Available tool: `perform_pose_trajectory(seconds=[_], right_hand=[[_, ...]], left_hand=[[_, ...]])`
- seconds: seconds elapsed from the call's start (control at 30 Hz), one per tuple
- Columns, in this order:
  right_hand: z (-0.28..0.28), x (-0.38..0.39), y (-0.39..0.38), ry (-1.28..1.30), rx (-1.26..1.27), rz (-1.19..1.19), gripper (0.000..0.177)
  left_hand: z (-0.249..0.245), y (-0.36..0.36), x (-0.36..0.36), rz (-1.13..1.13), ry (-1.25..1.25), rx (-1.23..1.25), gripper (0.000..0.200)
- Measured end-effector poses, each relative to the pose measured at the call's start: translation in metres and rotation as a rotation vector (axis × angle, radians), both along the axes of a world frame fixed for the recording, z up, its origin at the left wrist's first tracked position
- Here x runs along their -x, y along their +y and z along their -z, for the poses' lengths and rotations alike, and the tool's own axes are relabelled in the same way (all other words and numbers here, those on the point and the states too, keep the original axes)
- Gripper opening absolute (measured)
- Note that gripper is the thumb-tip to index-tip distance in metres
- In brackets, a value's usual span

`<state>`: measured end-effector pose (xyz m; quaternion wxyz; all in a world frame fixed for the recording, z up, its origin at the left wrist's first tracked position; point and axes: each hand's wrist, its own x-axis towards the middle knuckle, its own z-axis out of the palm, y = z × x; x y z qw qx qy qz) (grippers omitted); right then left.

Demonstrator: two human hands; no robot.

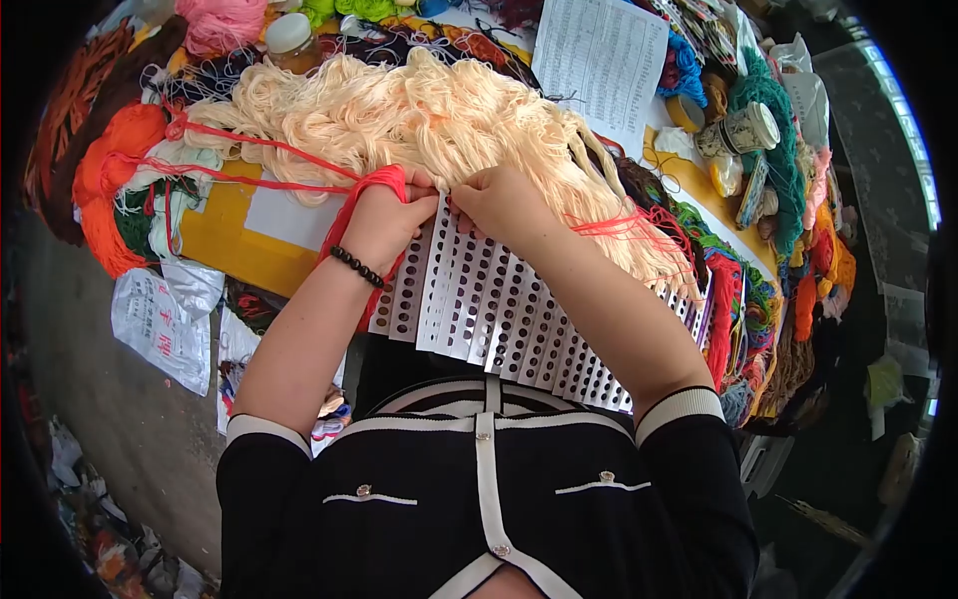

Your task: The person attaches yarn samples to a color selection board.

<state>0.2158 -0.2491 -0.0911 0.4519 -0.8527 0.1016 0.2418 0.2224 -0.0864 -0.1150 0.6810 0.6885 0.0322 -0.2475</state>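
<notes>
My left hand (384, 215), with a dark bead bracelet on the wrist, is closed on a skein of coral-red thread (344, 212) that drapes over and beside it. Strands of this thread run left to a knotted bunch. My right hand (499, 205) is closed in a pinch close to the left fingertips, at the top of one white perforated card strip (435, 275). What sits between its fingertips is too small to make out. Several such strips with rows of dark holes (539, 324) fan out below the right forearm. Cream thread (389, 115) lies heaped just beyond both hands.
Orange skeins (115, 180) lie at the left, above a white plastic bag (165, 319). A printed sheet (599, 65) rests at the back. A lidded jar (743, 130) lies among coloured threads at the right; another jar (289, 40) stands back left.
</notes>
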Motion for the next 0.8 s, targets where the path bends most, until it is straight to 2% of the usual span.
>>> perform_pose_trajectory(seconds=[0.07, 0.13, 0.27, 0.33, 0.37, 0.43, 0.47, 0.53, 0.57, 0.63, 0.67, 0.73, 0.8], right_hand=[[0.006, 0.0, 0.003, -0.015, 0.058, -0.043, 0.027], [0.023, 0.002, 0.006, -0.309, 0.121, -0.091, 0.029], [0.007, 0.009, 0.003, -0.214, 0.041, -0.117, 0.024], [-0.008, 0.014, 0.002, -0.081, -0.135, 0.046, 0.024], [-0.005, 0.013, 0.0, -0.081, -0.137, 0.05, 0.024], [0.004, 0.012, -0.006, -0.038, -0.268, 0.083, 0.022], [0.006, 0.013, -0.006, -0.038, -0.268, 0.088, 0.022], [0.006, 0.012, -0.004, -0.003, -0.309, 0.134, 0.016], [0.002, 0.012, -0.004, -0.004, -0.309, 0.133, 0.016], [-0.007, 0.013, -0.006, 0.12, -0.604, 0.293, 0.015], [-0.004, 0.013, -0.008, 0.12, -0.603, 0.294, 0.015], [0.003, 0.01, -0.012, 0.135, -0.743, 0.303, 0.017], [0.003, 0.008, -0.01, 0.139, -0.668, 0.286, 0.017]], left_hand=[[0.0, 0.0, -0.001, 0.006, 0.011, 0.012, 0.014], [0.001, 0.0, -0.003, 0.042, -0.029, -0.064, 0.016], [0.009, 0.008, -0.009, 0.099, -0.089, -0.08, 0.018], [0.008, 0.016, -0.01, 0.114, -0.289, -0.26, 0.016], [0.002, 0.018, -0.01, 0.117, -0.288, -0.262, 0.016], [-0.013, 0.021, -0.006, -0.074, 0.076, 0.325, 0.013], [-0.015, 0.019, -0.004, -0.069, 0.077, 0.324, 0.013], [-0.019, 0.014, -0.002, -0.099, 0.199, 0.498, 0.017], [-0.017, 0.014, -0.003, -0.1, 0.198, 0.499, 0.017], [-0.011, 0.013, -0.005, 0.038, 0.038, 0.242, 0.02], [-0.009, 0.01, -0.004, 0.038, 0.038, 0.243, 0.02], [-0.003, 0.005, -0.002, 0.18, -0.148, 0.117, 0.028], [0.008, 0.004, -0.004, 0.248, -0.233, 0.078, 0.03]])
